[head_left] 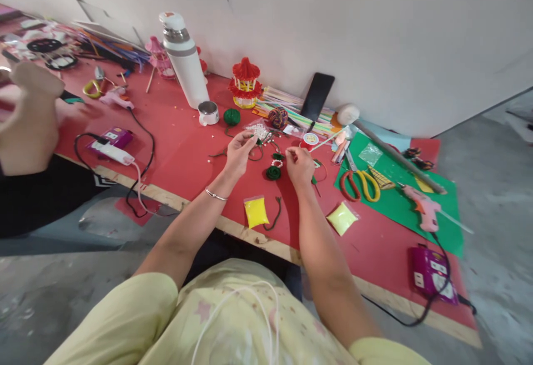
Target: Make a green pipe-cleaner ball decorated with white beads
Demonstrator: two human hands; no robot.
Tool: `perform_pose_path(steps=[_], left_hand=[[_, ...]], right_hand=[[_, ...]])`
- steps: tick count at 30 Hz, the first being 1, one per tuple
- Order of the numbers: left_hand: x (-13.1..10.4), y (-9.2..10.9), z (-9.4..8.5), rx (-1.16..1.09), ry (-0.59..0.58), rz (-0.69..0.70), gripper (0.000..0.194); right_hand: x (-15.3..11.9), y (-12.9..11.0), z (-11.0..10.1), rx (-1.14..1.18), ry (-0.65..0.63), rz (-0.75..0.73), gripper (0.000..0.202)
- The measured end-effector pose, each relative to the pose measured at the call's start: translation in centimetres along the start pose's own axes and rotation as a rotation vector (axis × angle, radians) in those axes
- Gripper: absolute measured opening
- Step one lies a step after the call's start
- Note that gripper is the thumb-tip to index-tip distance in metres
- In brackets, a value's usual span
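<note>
My left hand (239, 153) is closed in a pinch, with a small dark green yarn piece (259, 141) at its fingertips. Just beyond it lies a clear bag of white beads (258, 128). My right hand (300, 164) is also pinched; whatever its fingertips hold is too small to make out. Between the hands, a ring of white beads (277, 163) rests above a dark green coiled yarn piece (273, 172). A red thread spool (310, 140) stands just beyond my right hand. Loose green yarn strands lie around the left fingers.
Yellow packet (255, 212) and pale packet (342, 218) lie near the front edge. Scissors (360, 185) and a pink glue gun (422, 208) are at right. A white flask (185, 65), metal cup (208, 113) and green yarn ball (232, 116) stand behind. Another person's arm (31, 115) is at left.
</note>
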State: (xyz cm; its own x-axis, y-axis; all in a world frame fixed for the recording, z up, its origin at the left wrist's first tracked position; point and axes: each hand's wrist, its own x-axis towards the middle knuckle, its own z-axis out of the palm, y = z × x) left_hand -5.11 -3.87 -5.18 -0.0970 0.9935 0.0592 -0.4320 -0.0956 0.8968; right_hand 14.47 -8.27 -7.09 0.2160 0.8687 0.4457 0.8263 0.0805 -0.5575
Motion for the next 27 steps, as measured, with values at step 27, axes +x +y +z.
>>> perform_pose_path(steps=[27], left_hand=[[-0.5, -1.0, -0.1, 0.232, -0.044, -0.109, 0.029]], right_hand=[[0.3, -0.9, -2.7, 0.360, -0.512, -0.194, 0.054]])
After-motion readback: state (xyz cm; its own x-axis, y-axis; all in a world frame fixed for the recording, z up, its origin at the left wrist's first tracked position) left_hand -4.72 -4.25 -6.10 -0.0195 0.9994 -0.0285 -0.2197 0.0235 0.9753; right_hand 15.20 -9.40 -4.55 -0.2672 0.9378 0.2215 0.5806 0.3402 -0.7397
